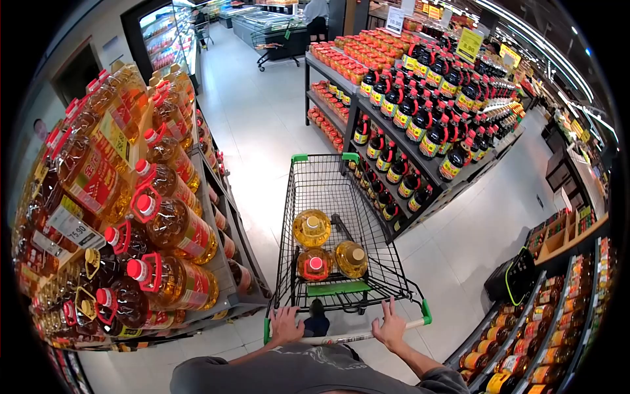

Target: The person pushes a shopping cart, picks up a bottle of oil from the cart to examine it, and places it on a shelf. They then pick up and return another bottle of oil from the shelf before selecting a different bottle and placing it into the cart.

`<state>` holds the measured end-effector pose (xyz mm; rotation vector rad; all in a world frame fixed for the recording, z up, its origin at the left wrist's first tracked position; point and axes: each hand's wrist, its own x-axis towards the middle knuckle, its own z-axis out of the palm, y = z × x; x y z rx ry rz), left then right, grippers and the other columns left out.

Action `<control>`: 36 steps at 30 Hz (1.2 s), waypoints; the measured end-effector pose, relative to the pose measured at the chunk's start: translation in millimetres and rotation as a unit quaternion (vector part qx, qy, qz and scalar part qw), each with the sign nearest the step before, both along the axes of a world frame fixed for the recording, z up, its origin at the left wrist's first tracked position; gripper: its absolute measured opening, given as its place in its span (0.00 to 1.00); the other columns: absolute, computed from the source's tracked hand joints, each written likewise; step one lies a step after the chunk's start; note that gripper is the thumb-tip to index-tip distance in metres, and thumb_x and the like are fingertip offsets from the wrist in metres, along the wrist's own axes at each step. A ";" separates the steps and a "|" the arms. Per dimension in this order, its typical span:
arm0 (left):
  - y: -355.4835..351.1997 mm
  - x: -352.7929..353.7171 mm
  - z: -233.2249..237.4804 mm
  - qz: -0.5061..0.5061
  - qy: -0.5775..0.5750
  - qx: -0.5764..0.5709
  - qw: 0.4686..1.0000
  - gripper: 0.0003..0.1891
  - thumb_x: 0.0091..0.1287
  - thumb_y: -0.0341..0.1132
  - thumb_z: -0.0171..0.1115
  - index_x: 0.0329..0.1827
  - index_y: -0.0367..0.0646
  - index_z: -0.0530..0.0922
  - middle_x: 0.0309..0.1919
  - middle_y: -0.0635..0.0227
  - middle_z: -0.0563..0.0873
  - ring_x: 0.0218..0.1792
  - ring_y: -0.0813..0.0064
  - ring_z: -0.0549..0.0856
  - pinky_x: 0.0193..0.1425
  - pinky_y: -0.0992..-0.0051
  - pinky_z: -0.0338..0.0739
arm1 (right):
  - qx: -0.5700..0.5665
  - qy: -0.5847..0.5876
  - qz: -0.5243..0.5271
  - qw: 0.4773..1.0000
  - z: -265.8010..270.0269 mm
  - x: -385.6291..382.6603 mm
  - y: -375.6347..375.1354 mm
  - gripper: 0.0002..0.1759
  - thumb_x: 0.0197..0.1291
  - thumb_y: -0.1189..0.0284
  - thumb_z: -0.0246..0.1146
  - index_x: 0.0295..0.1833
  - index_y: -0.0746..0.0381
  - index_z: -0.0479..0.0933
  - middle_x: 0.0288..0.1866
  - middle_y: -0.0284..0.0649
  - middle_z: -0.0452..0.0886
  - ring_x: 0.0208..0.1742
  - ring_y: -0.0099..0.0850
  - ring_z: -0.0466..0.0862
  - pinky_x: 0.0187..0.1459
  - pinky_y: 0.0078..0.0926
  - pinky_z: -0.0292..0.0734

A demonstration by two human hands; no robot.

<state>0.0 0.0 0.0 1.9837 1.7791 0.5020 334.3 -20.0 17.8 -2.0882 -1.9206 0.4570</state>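
A black wire shopping cart [298, 262] with green corners stands in front of me. My left hand [287, 325] is closed over the left part of its pale handle [341, 339], fingers draped forward. Toward the handle's right end, my right hand [390, 327] holds on with a looser grip, one or two fingers pointing forward. Three oil bottles stand upright in the basket: one with a pale cap [312, 228] at the back, a red-capped one [315, 264] at front left, and one with a beige cap [352, 258] at right.
A display of large oil bottles [177, 223] lines the left side. At right, a shelf unit [394, 144] carries dark bottles and red-lidded jars. Bottled goods fill shelves [525, 335] at lower right. Another cart [275, 46] and a person [316, 20] are farther ahead.
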 end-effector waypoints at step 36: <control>219.3 36.6 14.7 0.170 0.046 -0.003 0.984 0.15 0.64 0.38 0.62 0.53 0.46 0.79 0.46 0.61 0.84 0.57 0.60 0.78 0.73 0.46 0.56 | 0.112 0.036 0.204 0.972 -12.4 23.5 314.0 0.34 0.49 0.67 0.62 0.65 0.63 0.73 0.75 0.60 0.63 0.29 0.52 0.85 0.31 0.44 0.80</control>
